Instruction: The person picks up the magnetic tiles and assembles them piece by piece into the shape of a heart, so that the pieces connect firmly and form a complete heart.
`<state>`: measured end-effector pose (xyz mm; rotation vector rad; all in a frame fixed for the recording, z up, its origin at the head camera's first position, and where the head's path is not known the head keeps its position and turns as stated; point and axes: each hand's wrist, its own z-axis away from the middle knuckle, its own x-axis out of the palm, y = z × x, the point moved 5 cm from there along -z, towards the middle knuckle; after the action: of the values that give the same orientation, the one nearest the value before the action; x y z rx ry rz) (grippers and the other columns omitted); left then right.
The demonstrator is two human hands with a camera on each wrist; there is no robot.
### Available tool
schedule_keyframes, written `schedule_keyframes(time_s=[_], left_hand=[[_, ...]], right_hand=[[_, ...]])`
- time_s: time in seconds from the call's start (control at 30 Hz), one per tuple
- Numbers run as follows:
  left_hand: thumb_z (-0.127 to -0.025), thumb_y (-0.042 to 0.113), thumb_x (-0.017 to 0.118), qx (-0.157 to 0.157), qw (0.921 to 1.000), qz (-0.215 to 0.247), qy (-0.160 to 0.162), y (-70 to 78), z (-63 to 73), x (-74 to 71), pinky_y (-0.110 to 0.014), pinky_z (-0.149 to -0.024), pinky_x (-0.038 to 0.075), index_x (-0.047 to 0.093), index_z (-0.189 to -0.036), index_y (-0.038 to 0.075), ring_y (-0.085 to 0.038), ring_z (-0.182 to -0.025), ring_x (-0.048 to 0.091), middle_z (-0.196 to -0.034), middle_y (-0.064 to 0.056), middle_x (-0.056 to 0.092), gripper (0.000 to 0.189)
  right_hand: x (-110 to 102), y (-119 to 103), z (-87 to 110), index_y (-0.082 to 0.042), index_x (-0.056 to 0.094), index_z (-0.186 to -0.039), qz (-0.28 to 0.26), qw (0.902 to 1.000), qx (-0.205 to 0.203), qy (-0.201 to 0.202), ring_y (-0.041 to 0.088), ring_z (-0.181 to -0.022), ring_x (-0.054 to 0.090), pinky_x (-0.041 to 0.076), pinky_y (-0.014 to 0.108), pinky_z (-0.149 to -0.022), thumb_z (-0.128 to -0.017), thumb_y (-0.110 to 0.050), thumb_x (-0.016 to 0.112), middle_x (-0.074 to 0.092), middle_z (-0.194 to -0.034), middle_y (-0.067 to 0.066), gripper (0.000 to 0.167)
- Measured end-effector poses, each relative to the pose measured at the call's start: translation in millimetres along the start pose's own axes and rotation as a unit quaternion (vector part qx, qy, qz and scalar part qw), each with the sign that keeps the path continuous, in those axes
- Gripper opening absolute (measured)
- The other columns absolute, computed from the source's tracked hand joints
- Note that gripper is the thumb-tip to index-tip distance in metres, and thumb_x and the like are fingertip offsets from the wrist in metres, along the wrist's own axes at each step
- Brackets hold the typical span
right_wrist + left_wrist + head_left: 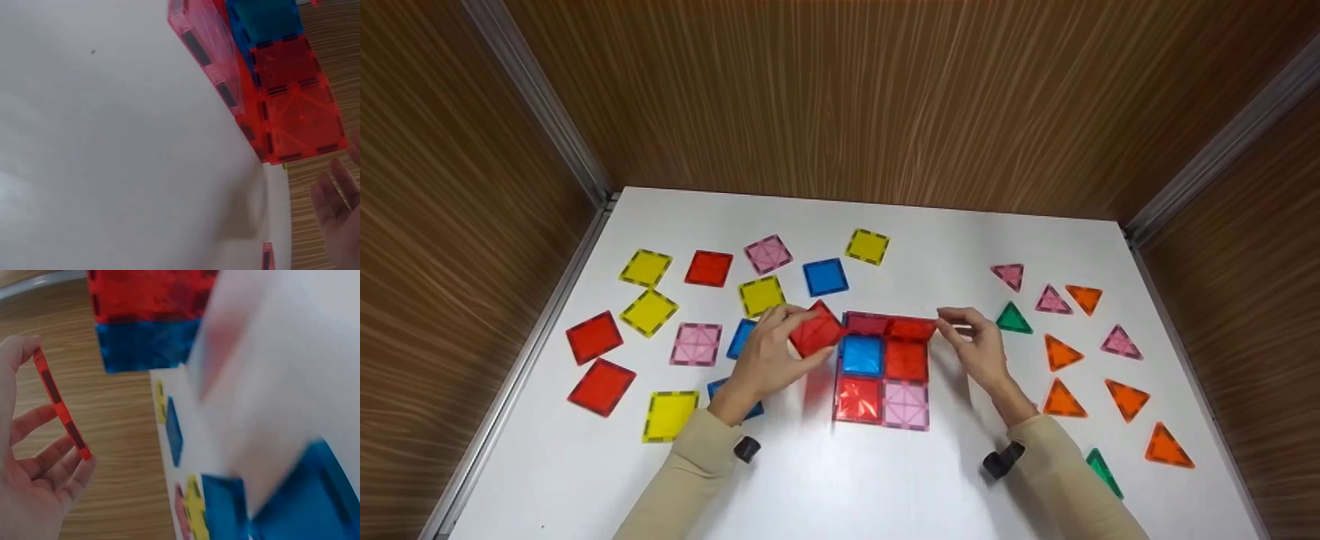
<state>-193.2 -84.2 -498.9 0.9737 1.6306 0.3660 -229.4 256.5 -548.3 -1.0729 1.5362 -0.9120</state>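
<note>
Holds a red tile (817, 330) in the left hand (771, 358) between side edges of the worktop (945, 255), with the right hand (981, 351) at an upright red panel (910, 328), grip unclear.

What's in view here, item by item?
Plastic squares: 5, yellow, left and back
Plastic squares: 3, red, left
Plastic squares: 2, pink, left
Plastic squares: at least 3, blue, left
Plastic triangles: 5, orange, right
Plastic triangles: at least 3, pink, right
Plastic triangles: 2, green, right
Plastic tile structure: 1, red-blue-pink, centre
Held plastic square: 1, red, left hand
Table: 1, white, below
Wood-grain panels: 3, brown, back and sides
Metal rails: several, grey, corners
Wrist devices: 2, black, cuffs
Sleeves: 2, beige, forearms
Hands: 2, bare, flanking structure
</note>
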Motion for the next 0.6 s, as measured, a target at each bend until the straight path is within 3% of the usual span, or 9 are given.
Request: schedule_keyframes(time_s=[0.13, 0.23, 0.43, 0.6], left_hand=[[-0.091, 0.04, 0.083, 0.005, 0.9988, 0.049, -0.01, 21.6, -5.4, 9.1, -0.043, -0.099, 0.062, 0.069, -0.138, 0.012, -0.024, -0.127, 0.059, -0.131, -0.007, 0.065, 0.057], [-0.092, 0.041, 0.081, 0.004, 0.9961, 0.082, -0.032, 36.9, -6.5, 20.5, -0.042, -0.101, 0.061, 0.067, -0.14, 0.014, -0.022, -0.13, 0.059, -0.136, -0.006, 0.064, 0.057], [-0.094, 0.043, 0.079, 0.001, 0.9886, 0.132, -0.073, 59.4, -6.1, 46.1, -0.045, -0.102, 0.061, 0.065, -0.143, 0.019, -0.024, -0.137, 0.056, -0.143, -0.006, 0.061, 0.056], [-0.094, 0.041, 0.08, -0.003, 0.9856, 0.147, -0.084, 67.3, -5.1, 61.5, -0.046, -0.103, 0.061, 0.065, -0.142, 0.021, -0.024, -0.137, 0.057, -0.144, -0.005, 0.061, 0.055]], right_hand=[[-1.3, -19.4, 5.6, 0.002, 0.077, -0.115, -0.037, 0.9983, -0.04, 0.023, 0.004, -0.1, 0.071, 0.057, 0.016, -0.091, -0.096, 0.002, 0.072, 0.079, -0.111, 0.004, 0.02], [3.4, -35.3, 14.1, 0.008, 0.072, -0.12, -0.086, 0.9935, -0.074, -0.004, 0.007, -0.102, 0.072, 0.058, 0.018, -0.092, -0.098, 0.006, 0.067, 0.078, -0.11, -0.007, 0.023], [19.4, -56.3, 33.3, 0.015, 0.06, -0.133, -0.169, 0.9726, -0.125, -0.098, 0.022, -0.113, 0.072, 0.059, 0.025, -0.1, -0.097, 0.012, 0.056, 0.075, -0.125, 0.009, 0.036], [31.4, -59.2, 44.5, 0.014, 0.053, -0.141, -0.192, 0.963, -0.124, -0.143, 0.018, -0.12, 0.067, 0.058, 0.027, -0.105, -0.099, 0.002, 0.06, 0.069, -0.136, 0.007, 0.044]])
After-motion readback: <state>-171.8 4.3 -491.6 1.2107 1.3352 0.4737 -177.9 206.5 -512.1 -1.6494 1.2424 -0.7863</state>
